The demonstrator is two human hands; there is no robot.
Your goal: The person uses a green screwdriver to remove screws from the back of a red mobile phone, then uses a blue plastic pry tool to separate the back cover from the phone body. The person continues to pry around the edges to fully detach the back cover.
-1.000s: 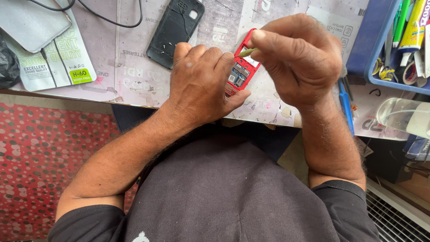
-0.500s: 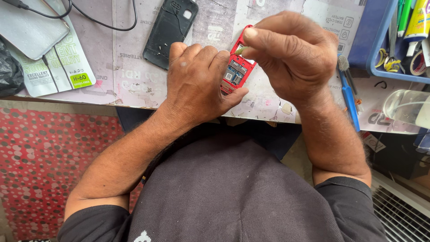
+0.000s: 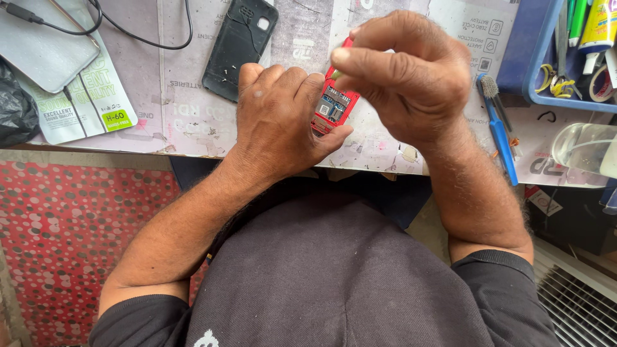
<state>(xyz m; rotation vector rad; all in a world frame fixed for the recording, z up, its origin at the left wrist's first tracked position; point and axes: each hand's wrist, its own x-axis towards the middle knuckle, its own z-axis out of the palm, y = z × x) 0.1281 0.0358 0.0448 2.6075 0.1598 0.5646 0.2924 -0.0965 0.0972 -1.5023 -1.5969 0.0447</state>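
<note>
Nearby, black phone cover (image 3: 240,48), blue brush (image 3: 497,125), hands hiding red phone (image 3: 331,109)

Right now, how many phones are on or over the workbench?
2. A small red phone with its back open is held between the left hand and right hand; a black phone lies face-down on the bench. Others may be hidden.
</note>
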